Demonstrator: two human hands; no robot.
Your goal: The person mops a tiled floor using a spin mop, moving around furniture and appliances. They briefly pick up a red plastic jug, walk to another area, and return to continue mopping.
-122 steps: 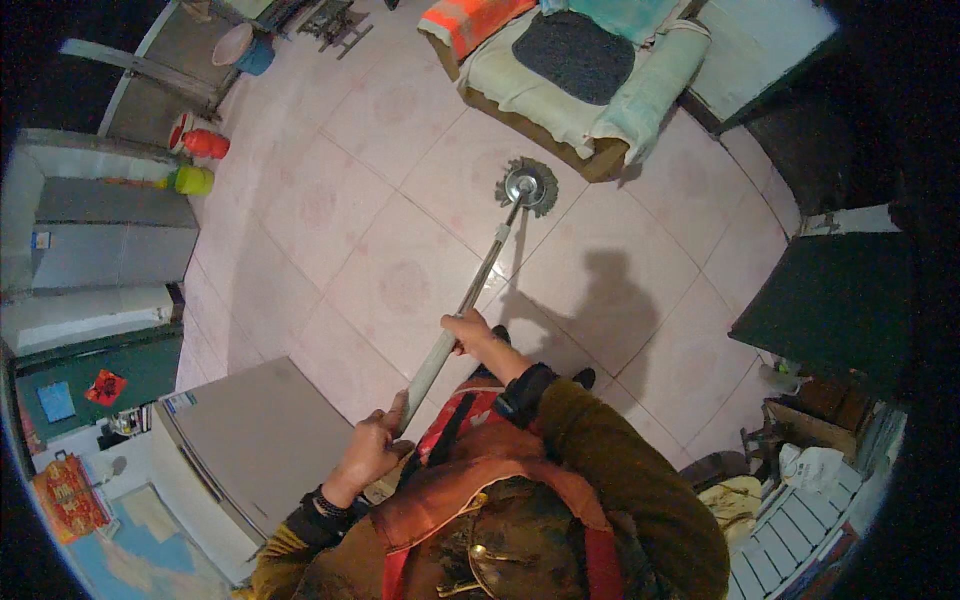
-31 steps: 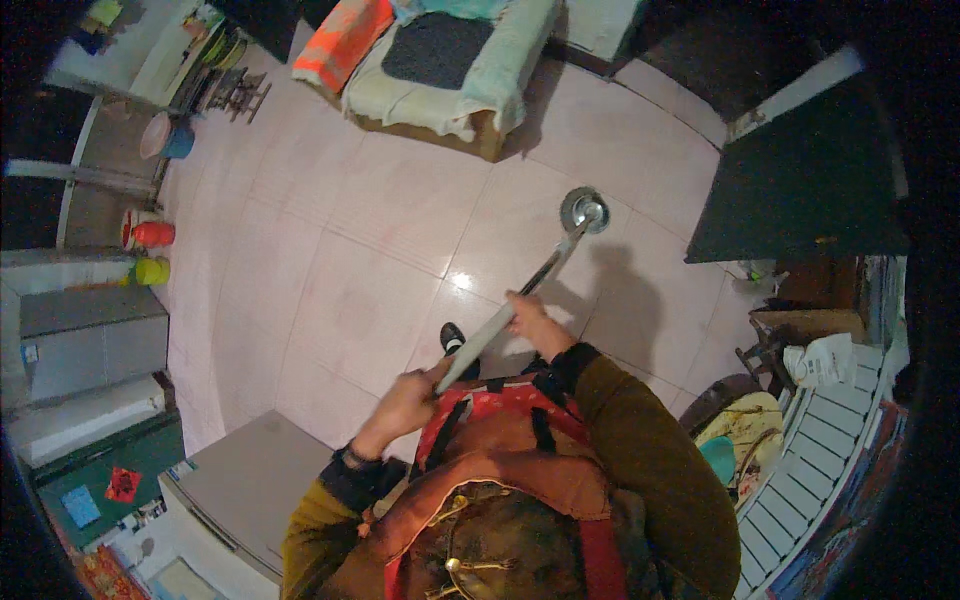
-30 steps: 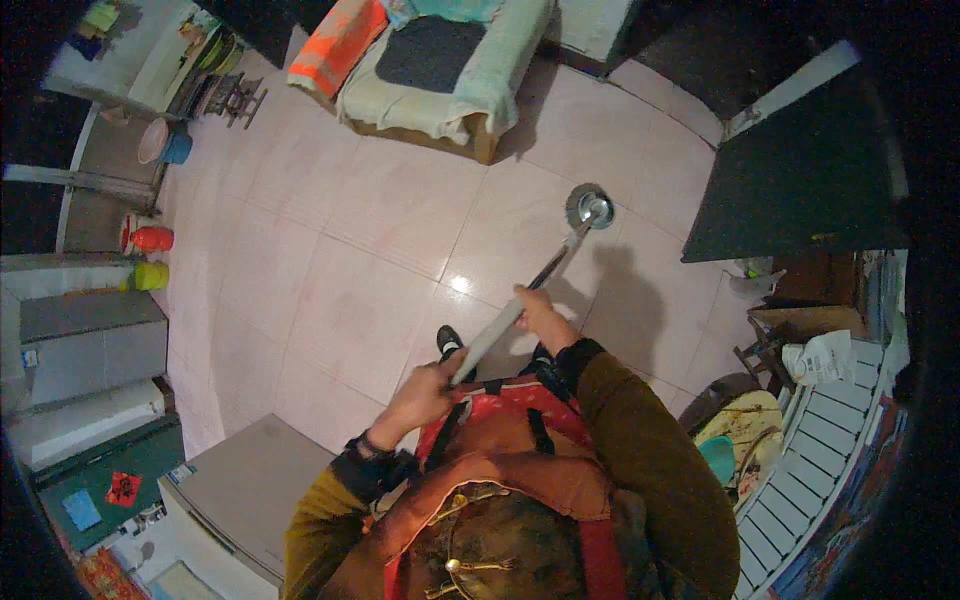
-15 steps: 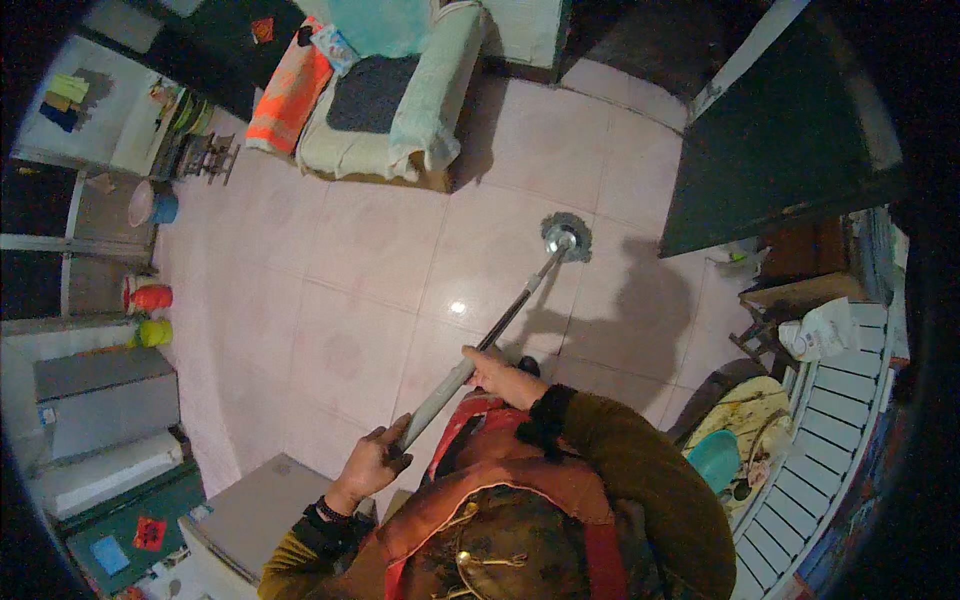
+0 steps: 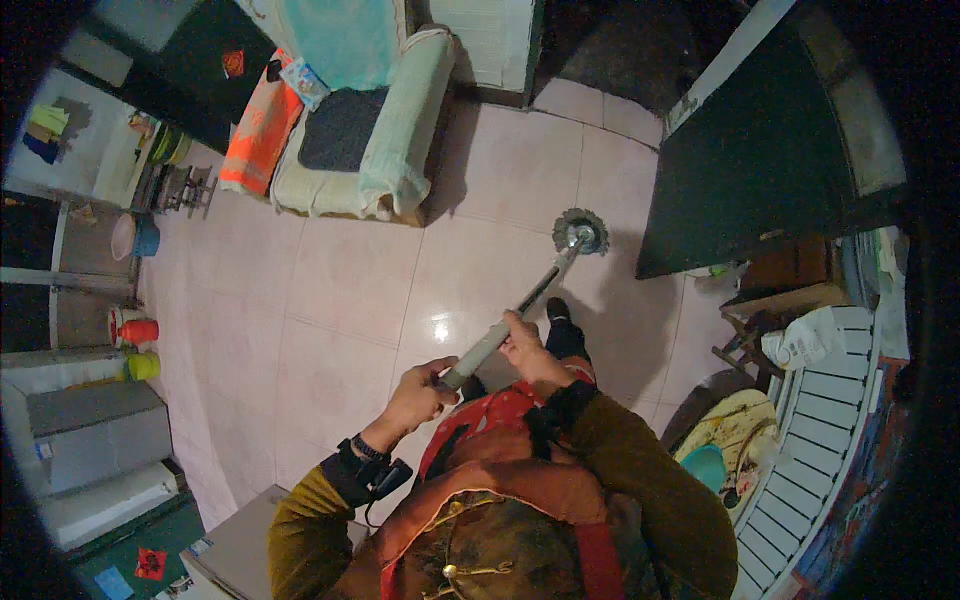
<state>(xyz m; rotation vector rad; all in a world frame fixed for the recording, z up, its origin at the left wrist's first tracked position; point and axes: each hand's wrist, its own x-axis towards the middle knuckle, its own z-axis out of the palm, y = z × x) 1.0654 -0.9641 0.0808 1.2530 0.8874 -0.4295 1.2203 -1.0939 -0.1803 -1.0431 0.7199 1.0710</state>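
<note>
A mop (image 5: 487, 343) with a long grey handle slants away from my body across the pale tiled floor. Its round grey mop head (image 5: 581, 232) rests on the tiles, left of the dark green door. My left hand (image 5: 421, 396) is closed round the upper end of the handle, close to my body. Further down the grip, my right hand (image 5: 525, 343) is wrapped round the handle from the right side. Below the mop head one of my dark shoes (image 5: 558, 309) shows on the floor.
An armchair (image 5: 340, 130) draped in cloths stands far left of the mop head. The open dark green door (image 5: 745, 160) is at the right. A slatted white rack (image 5: 822, 410) and a round tabletop (image 5: 735, 430) lie nearer right. Buckets (image 5: 145, 237) line the left wall.
The mop head has moved slightly right. Both my hands have shifted up and to the right with the handle. One foot now shows stepping forward, and the whole view has turned a little.
</note>
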